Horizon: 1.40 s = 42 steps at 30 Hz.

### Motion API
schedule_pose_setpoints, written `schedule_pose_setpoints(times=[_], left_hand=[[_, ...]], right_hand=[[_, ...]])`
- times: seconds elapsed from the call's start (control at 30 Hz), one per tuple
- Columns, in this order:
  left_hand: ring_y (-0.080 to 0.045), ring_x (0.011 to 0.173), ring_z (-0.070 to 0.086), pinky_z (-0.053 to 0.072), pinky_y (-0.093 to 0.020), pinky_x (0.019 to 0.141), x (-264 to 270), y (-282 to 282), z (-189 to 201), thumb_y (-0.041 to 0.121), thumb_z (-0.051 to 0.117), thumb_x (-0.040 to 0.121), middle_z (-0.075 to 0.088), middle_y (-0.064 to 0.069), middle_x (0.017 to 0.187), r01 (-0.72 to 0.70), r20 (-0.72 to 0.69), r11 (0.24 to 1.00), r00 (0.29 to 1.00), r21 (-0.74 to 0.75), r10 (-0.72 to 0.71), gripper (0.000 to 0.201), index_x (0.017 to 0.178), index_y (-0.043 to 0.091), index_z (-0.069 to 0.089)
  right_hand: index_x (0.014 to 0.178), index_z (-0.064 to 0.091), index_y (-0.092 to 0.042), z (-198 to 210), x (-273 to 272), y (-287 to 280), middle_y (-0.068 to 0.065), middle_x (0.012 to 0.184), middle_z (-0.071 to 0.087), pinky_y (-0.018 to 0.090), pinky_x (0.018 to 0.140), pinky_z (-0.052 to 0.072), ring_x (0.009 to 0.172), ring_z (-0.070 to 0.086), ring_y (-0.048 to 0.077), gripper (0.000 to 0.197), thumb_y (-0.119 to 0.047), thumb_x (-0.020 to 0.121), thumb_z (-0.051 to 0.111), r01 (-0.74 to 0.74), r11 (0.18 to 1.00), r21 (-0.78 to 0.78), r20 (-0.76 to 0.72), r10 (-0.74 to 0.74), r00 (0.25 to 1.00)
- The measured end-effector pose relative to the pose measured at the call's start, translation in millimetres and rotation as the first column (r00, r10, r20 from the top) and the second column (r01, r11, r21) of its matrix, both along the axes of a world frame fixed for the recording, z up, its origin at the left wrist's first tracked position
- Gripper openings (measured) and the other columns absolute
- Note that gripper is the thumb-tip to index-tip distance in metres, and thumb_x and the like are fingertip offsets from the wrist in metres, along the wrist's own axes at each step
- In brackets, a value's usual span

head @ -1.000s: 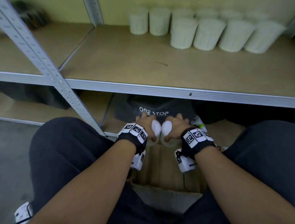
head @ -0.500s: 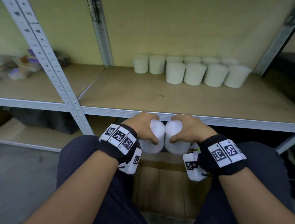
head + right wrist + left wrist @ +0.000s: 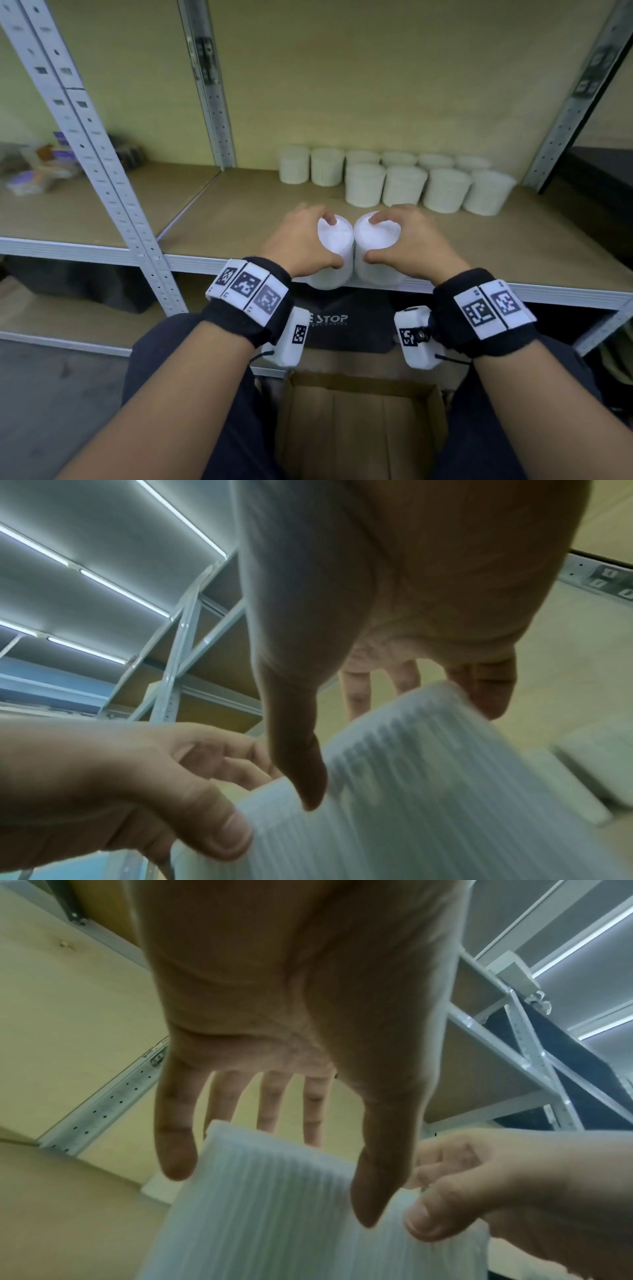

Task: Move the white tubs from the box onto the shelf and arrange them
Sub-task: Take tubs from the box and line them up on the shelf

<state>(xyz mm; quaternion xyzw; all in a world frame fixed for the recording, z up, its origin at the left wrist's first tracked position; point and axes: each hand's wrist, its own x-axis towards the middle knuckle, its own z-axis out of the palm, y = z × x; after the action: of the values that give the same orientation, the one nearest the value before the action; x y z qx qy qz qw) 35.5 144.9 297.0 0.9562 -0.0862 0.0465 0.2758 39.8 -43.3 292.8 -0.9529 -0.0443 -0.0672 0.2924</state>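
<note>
1. The left hand (image 3: 301, 240) holds one white ribbed plastic tub (image 3: 334, 253) from above. The fingers curl over the far rim and the thumb presses the near side.
2. The right hand (image 3: 407, 240) holds a second white ribbed plastic tub (image 3: 375, 255) the same way, with fingers on the top edge and thumb in front.
3. The two tubs touch side by side, up in the air, just over the front edge of the brown wooden shelf with a grey metal rim (image 3: 479, 291).
4. The tubs could bump the metal rim if they come in too low. Then one could slip out of its hand and fall into the open brown cardboard box (image 3: 359, 428) below.
5. The grip is only on the top part of each tub, so I think a tub could tip or swing.
6. If the hands push too far, the tubs could knock the rows of white ribbed tubs (image 3: 404, 178) already standing at the back of the shelf.
7. Both wrists bend down, with palms facing the tubs.
</note>
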Motion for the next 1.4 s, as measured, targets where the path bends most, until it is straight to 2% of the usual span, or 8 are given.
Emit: schedule_pose_setpoints(times=[0.17,0.3,0.47,0.63,0.67,0.77,0.9,1.4], left_hand=[[-0.019,0.114,0.051,0.043,-0.028,0.085,20.3,-2.0,-19.8,0.033,0.075,0.070,0.054,0.001,0.126,-0.012,0.023,1.000,1.000,-0.028,0.012,0.048,0.115,0.025,0.060],[-0.019,0.120,0.049,0.044,-0.030,0.092,27.3,-0.2,-29.5,0.034,0.071,0.073,0.054,0.004,0.130,-0.014,0.053,0.999,0.998,-0.045,0.017,0.046,0.116,0.025,0.059],[-0.018,0.123,0.048,0.042,-0.030,0.096,32.6,1.2,-31.3,0.034,0.070,0.075,0.054,0.004,0.131,0.004,0.063,1.000,0.998,-0.028,-0.002,0.046,0.119,0.024,0.058],[-0.019,0.136,0.025,0.031,-0.041,0.111,28.0,2.9,-31.3,0.041,0.067,0.079,0.036,0.005,0.141,0.008,0.084,0.999,0.996,0.054,-0.013,0.052,0.127,0.031,0.051],[-0.019,0.135,0.025,0.031,-0.041,0.110,25.4,3.8,-31.4,0.041,0.066,0.080,0.036,0.005,0.140,-0.001,0.113,0.999,0.994,0.052,-0.005,0.051,0.127,0.031,0.051],[-0.018,0.121,0.037,0.036,-0.038,0.105,19.2,7.4,-30.6,0.035,0.062,0.083,0.047,0.003,0.124,-0.001,0.192,0.999,0.981,0.033,-0.005,0.035,0.116,0.024,0.057],[-0.020,0.115,0.046,0.040,-0.036,0.102,17.9,8.2,-28.2,0.023,0.057,0.087,0.055,0.000,0.116,0.038,0.189,0.997,0.981,0.067,-0.050,0.024,0.110,0.019,0.061],[-0.019,0.113,0.053,0.041,-0.026,0.091,53.5,17.1,-27.1,0.018,0.058,0.089,0.060,-0.004,0.115,-0.002,0.225,0.997,0.974,0.074,-0.014,0.022,0.110,0.017,0.067]], right_hand=[[0.122,0.059,-0.028,-21.4,21.5,-0.2,-0.002,0.134,0.051,0.041,0.104,0.041,0.126,0.044,0.026,0.060,-0.039,0.066,0.078,-0.016,1.000,0.007,-0.047,0.016,0.999],[0.124,0.057,-0.029,-24.0,30.7,-4.1,-0.005,0.134,0.049,0.043,0.099,0.047,0.123,0.045,0.025,0.059,-0.041,0.070,0.076,-0.031,0.999,-0.009,-0.073,0.031,0.997],[0.127,0.054,-0.029,-25.6,34.3,-3.9,-0.004,0.135,0.049,0.039,0.106,0.038,0.128,0.042,0.026,0.059,-0.042,0.073,0.073,-0.050,0.998,-0.034,-0.069,0.047,0.997],[0.141,0.038,-0.038,-21.6,23.6,-8.0,-0.001,0.161,-0.001,0.042,0.119,0.016,0.148,0.003,0.029,0.073,-0.045,0.078,0.073,-0.102,0.990,-0.095,-0.146,0.087,0.986],[0.141,0.040,-0.037,-21.1,20.7,-9.6,-0.002,0.161,0.001,0.042,0.118,0.016,0.148,0.003,0.028,0.071,-0.044,0.078,0.072,-0.088,0.993,-0.081,-0.088,0.080,0.993],[0.125,0.055,-0.026,-20.8,16.6,-13.0,0.004,0.138,0.038,0.031,0.108,0.027,0.133,0.028,0.027,0.049,-0.032,0.079,0.070,-0.036,0.999,-0.030,0.082,0.038,0.996],[0.106,0.068,-0.020,-13.1,18.1,-13.6,-0.001,0.115,0.059,0.022,0.090,0.033,0.117,0.048,0.018,0.025,-0.027,0.082,0.067,-0.063,0.991,-0.119,0.050,0.070,0.996],[0.109,0.069,-0.016,-5.4,63.0,1.1,0.003,0.119,0.061,0.028,0.092,0.041,0.117,0.052,0.020,0.027,-0.028,0.086,0.065,-0.123,0.964,-0.235,0.044,0.137,0.990]])
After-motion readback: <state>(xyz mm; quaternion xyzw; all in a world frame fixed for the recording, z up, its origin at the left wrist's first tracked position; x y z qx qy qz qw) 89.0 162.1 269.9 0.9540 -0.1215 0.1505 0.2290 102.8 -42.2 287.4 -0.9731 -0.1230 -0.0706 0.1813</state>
